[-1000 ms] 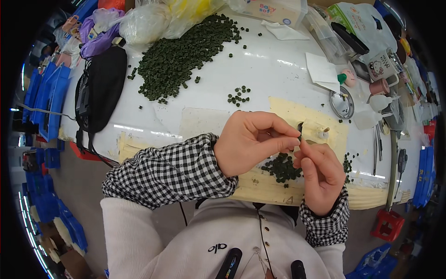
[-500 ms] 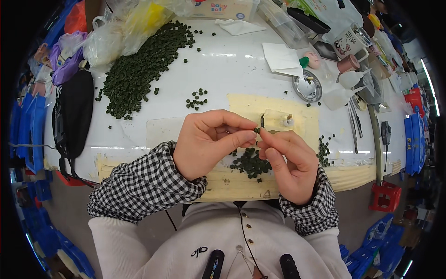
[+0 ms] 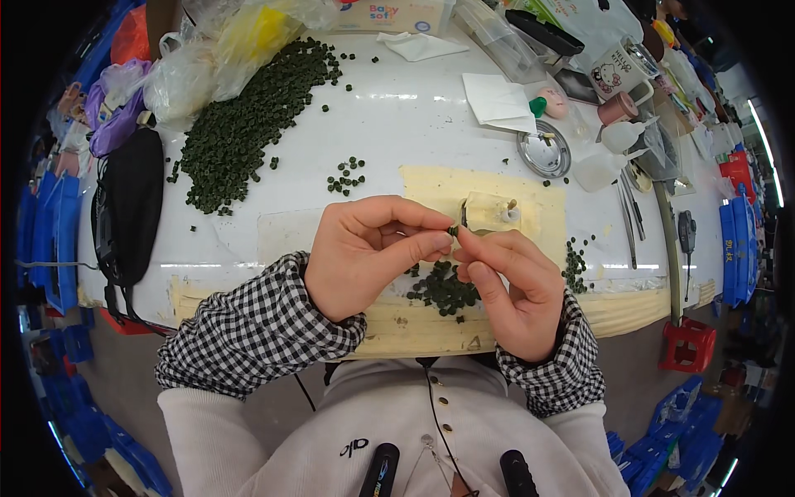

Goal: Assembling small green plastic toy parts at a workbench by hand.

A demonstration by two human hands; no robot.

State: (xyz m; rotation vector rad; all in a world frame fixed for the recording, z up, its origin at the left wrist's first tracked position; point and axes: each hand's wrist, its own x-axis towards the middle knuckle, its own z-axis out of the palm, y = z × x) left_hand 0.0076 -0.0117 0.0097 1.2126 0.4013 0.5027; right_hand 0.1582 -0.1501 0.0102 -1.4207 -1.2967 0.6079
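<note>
Between my fingertips is a small dark green round piece [image 3: 452, 231], mostly covered by the fingers. My left hand [image 3: 364, 248] pinches it between thumb and forefinger from the left. From the right, the closed fingertips of my right hand [image 3: 517, 282] meet the same piece. Below them lies a small pile of like green pieces [image 3: 445, 291] near the table's front edge. Just behind my right hand, a small block with an upright peg [image 3: 497, 212] stands on a yellowish sheet [image 3: 431, 184].
A large heap of green pieces [image 3: 240, 124] spreads at the back left, beside plastic bags [image 3: 186, 91] and a black pouch [image 3: 132, 207]. Right: a round metal dish [image 3: 544, 151], white squeeze bottles [image 3: 600, 170], tweezers [image 3: 627, 219] and a mug [image 3: 617, 74]. A small group of pieces [image 3: 577, 265] lies by my right wrist.
The view has shifted slightly, so the table things sit a little further left. Both hands keep the same pinch on the small green piece.
</note>
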